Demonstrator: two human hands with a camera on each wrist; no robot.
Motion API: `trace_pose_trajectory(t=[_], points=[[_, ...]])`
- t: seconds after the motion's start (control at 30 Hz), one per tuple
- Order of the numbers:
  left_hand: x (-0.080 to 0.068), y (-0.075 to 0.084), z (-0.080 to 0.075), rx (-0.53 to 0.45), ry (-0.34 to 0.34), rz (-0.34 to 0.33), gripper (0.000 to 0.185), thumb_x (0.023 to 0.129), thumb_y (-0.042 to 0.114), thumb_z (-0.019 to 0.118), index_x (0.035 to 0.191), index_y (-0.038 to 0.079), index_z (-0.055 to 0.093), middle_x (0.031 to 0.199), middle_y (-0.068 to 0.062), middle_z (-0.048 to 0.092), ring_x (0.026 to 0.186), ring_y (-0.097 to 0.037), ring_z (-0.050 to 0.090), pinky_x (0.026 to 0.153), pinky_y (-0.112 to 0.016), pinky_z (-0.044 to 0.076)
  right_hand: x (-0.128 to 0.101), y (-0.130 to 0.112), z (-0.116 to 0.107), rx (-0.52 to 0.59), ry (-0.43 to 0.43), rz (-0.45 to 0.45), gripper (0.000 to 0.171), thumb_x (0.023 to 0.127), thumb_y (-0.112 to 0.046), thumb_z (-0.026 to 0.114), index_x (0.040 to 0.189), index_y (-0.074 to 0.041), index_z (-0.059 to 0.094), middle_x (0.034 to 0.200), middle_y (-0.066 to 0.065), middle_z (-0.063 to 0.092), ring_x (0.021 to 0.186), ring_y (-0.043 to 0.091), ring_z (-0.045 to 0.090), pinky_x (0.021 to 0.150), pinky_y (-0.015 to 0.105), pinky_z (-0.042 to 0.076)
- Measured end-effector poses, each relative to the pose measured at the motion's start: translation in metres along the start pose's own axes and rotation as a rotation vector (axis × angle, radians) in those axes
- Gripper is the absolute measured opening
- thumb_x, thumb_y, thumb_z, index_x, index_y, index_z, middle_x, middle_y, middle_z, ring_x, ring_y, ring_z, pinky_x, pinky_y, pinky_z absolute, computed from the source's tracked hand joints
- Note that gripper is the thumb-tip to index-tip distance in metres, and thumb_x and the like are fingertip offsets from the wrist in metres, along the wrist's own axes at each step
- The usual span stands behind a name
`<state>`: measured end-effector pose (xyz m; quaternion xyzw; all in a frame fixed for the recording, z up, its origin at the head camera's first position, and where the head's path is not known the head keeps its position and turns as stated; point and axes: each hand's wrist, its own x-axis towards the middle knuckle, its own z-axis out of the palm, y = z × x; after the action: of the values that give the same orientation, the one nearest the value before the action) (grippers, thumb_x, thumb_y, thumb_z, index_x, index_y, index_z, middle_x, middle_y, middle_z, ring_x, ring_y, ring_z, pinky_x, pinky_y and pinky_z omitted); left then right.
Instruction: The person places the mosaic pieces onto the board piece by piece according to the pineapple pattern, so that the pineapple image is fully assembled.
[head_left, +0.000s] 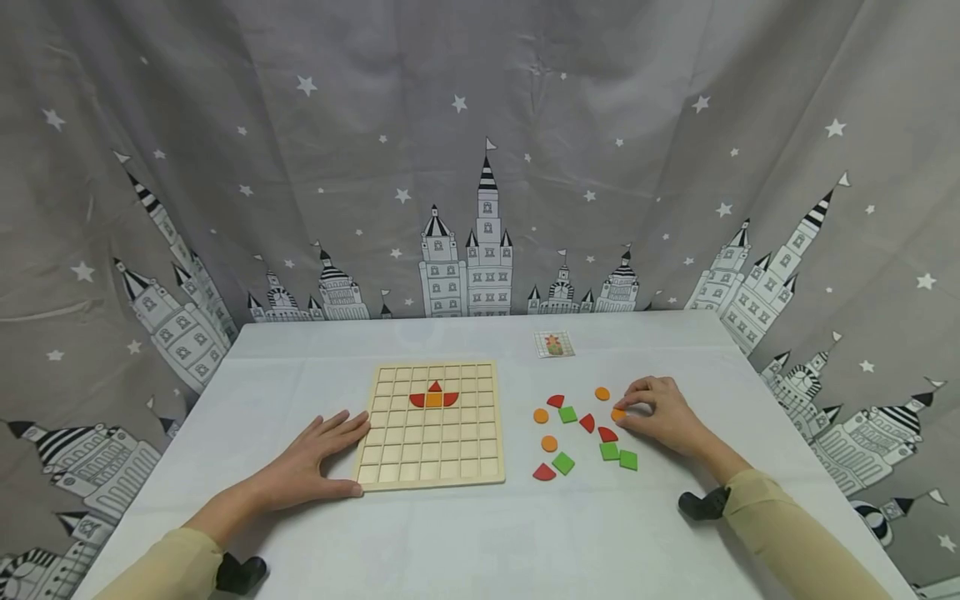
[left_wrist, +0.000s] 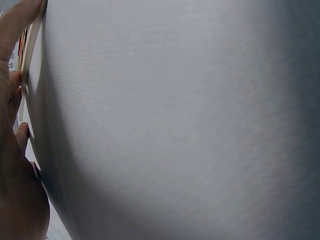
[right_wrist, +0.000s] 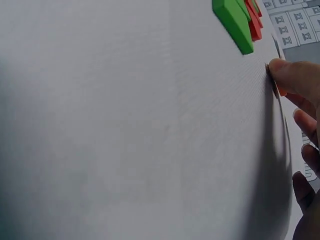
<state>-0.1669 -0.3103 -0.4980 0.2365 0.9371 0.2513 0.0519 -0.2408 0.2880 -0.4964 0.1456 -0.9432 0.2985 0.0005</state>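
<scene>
A pale wooden grid board (head_left: 431,454) lies on the white table. On it sit an orange square (head_left: 434,401), a red triangle (head_left: 435,387) above that, and a red quarter-circle on either side. My left hand (head_left: 311,462) rests at the board's left edge, fingers spread and thumb near its lower corner. In the left wrist view, fingers line the board's edge (left_wrist: 34,37). Over at the loose pieces, my right hand (head_left: 663,414) pinches an orange disc (head_left: 618,414) between thumb and finger; part of the disc (right_wrist: 282,92) shows beneath the thumb in the right wrist view.
Between board and right hand lie several green squares (head_left: 563,463), red quarter-circles (head_left: 544,472) and orange discs (head_left: 549,443). A small picture card (head_left: 554,344) lies farther back. Behind the table hangs a grey curtain (head_left: 585,125) printed with castles and stars.
</scene>
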Motion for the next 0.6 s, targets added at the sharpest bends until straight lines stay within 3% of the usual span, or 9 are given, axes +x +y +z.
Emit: trace_pose_trajectory(t=[0.3, 0.6], points=[[-0.001, 0.002, -0.001, 0.000, -0.011, -0.016, 0.102, 0.077, 0.067, 0.078, 0.156, 0.012, 0.044, 0.164, -0.005, 0.037, 0.152, -0.041, 0.021, 0.123, -0.063, 0.007, 0.024, -0.034, 0.004, 0.029, -0.001, -0.025, 0.019, 0.084, -0.030, 0.085, 0.100, -0.020, 0.081, 0.122, 0.004, 0.059, 0.125, 0.031, 0.038, 0.105, 0.059, 0.038], [0.000, 0.002, -0.001, -0.001, -0.017, -0.027, 0.103, 0.077, 0.068, 0.077, 0.157, 0.012, 0.043, 0.164, -0.004, 0.035, 0.153, -0.040, 0.020, 0.123, -0.064, 0.006, 0.061, -0.099, 0.037, 0.066, -0.061, -0.128, 0.017, 0.085, -0.036, 0.083, 0.099, -0.028, 0.080, 0.123, -0.004, 0.059, 0.128, 0.026, 0.039, 0.110, 0.055, 0.038]])
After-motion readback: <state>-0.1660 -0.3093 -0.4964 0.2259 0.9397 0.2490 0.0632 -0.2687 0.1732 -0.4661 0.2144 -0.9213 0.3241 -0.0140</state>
